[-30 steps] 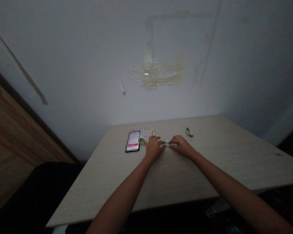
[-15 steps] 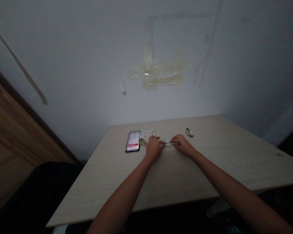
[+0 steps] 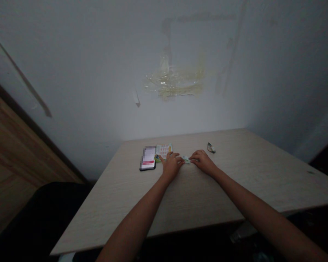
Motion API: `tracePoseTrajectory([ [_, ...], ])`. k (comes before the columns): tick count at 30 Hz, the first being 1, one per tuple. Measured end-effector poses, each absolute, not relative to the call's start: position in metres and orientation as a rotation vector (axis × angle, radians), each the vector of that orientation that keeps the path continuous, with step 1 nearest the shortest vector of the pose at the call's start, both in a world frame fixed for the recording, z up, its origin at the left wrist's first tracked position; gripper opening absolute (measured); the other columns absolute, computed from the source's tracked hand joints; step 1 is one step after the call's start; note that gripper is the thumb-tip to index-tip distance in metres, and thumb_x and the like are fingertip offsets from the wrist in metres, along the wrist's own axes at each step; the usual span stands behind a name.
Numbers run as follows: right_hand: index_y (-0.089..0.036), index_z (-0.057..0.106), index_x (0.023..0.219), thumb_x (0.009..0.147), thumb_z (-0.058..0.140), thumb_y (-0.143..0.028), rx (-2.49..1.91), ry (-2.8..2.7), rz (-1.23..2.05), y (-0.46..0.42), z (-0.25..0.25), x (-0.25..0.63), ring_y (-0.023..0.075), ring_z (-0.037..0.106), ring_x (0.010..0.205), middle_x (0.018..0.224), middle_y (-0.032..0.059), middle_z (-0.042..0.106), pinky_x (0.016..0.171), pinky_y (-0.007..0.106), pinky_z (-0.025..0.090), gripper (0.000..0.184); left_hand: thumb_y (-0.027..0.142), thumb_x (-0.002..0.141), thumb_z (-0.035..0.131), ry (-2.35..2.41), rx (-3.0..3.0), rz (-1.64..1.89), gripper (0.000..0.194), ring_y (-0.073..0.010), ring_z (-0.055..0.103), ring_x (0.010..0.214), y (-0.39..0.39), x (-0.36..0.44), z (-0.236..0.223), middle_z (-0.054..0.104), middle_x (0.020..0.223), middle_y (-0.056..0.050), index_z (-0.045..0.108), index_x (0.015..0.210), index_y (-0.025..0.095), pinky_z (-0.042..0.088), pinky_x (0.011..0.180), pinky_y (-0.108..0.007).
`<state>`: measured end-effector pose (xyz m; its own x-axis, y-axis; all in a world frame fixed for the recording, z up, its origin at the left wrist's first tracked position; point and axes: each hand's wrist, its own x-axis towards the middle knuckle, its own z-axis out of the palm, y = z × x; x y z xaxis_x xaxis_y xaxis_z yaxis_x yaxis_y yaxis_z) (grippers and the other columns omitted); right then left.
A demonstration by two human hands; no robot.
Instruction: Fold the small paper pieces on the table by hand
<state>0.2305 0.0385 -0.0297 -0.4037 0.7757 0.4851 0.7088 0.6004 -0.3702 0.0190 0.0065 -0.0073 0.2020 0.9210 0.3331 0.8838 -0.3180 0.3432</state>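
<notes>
A small pale green and white piece [image 3: 186, 159], like thin paper or a packet, lies low over the table between my hands. My left hand [image 3: 172, 166] grips its left edge between thumb and fingers, while the other fingers reach over the near part of a printed card or small box [image 3: 164, 150]. On the opposite side, the fingertips of my right hand [image 3: 203, 161] pinch the right edge. What exactly the piece is cannot be made out at this size.
A phone [image 3: 148, 158] with a lit screen lies left of the printed card. A small crumpled wrapper [image 3: 211, 147] sits beyond my right hand. The pale wooden table [image 3: 120, 196] meets a wall [image 3: 104, 91] with peeling tape [image 3: 177, 87]. A dark chair-like shape [image 3: 62, 207] stands at left.
Both hands stay nearly in place, still holding the small piece. It looks slightly shifted or tilted between the fingers. The whole view has drifted a little.
</notes>
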Motion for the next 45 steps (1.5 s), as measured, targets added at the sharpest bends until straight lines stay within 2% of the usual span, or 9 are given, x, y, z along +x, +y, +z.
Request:
tracePoseTrajectory([
  [9, -0.02, 0.076, 0.092, 0.09, 0.061, -0.03, -1.217, -2.18, 0.135, 0.037, -0.026, 0.226, 0.0232, 0.056, 0.1, 0.094, 0.0082, 0.07, 0.093, 0.034, 0.041, 0.019, 0.041, 0.092, 0.058, 1.766, 2.38, 0.775, 0.018, -0.0305, 0.038, 0.136, 0.006, 0.019, -0.008, 0.063, 0.132, 0.002, 0.075, 0.096, 0.035, -0.003, 0.109, -0.078],
  [18, -0.017, 0.071, 0.095, 0.093, 0.057, -0.029, -1.235, -2.214, 0.115, 0.035, -0.029, 0.224, 0.0232, 0.053, 0.104, 0.099, 0.0103, 0.066, 0.094, 0.036, 0.039, 0.019, 0.036, 0.093, 0.057, 1.745, 2.327, 0.796, 0.017, -0.029, 0.039, 0.135, 0.005, 0.02, -0.006, 0.06, 0.136, 0.001, 0.074, 0.093, 0.033, -0.001, 0.108, -0.078],
  [24, -0.022, 0.073, 0.092, 0.088, 0.065, -0.038, -1.173, -2.19, 0.148, 0.035, -0.031, 0.231, 0.0245, 0.052, 0.107, 0.102, 0.0086, 0.065, 0.097, 0.038, 0.039, 0.019, 0.036, 0.092, 0.056, 1.741, 2.26, 0.791, 0.018, -0.0302, 0.038, 0.136, 0.007, 0.018, -0.005, 0.058, 0.14, 0.002, 0.073, 0.09, 0.031, 0.003, 0.106, -0.08],
  [33, -0.022, 0.076, 0.09, 0.086, 0.067, -0.033, -1.307, -2.128, 0.163, 0.034, -0.029, 0.222, 0.0259, 0.051, 0.109, 0.101, 0.0094, 0.066, 0.096, 0.038, 0.038, 0.015, 0.036, 0.092, 0.056, 1.838, 2.342, 0.779, 0.017, -0.0288, 0.036, 0.138, 0.005, 0.021, -0.005, 0.053, 0.145, -0.001, 0.071, 0.093, 0.029, -0.002, 0.108, -0.079],
  [39, -0.022, 0.075, 0.09, 0.086, 0.067, -0.033, -1.407, -2.086, 0.2, 0.033, -0.029, 0.22, 0.0263, 0.048, 0.111, 0.105, 0.0096, 0.065, 0.099, 0.04, 0.036, 0.015, 0.041, 0.091, 0.058, 1.907, 2.341, 0.712, 0.019, -0.0315, 0.034, 0.139, 0.004, 0.02, 0.001, 0.046, 0.15, -0.003, 0.072, 0.092, 0.027, 0.002, 0.109, -0.078],
  [45, -0.022, 0.075, 0.087, 0.086, 0.066, -0.039, -1.412, -2.059, 0.182, 0.031, -0.028, 0.218, 0.0261, 0.047, 0.111, 0.106, 0.0098, 0.064, 0.1, 0.04, 0.035, 0.019, 0.042, 0.091, 0.057, 1.929, 2.331, 0.691, 0.02, -0.0307, 0.033, 0.14, 0.007, 0.021, 0.001, 0.044, 0.152, -0.002, 0.072, 0.094, 0.028, 0.003, 0.109, -0.077],
])
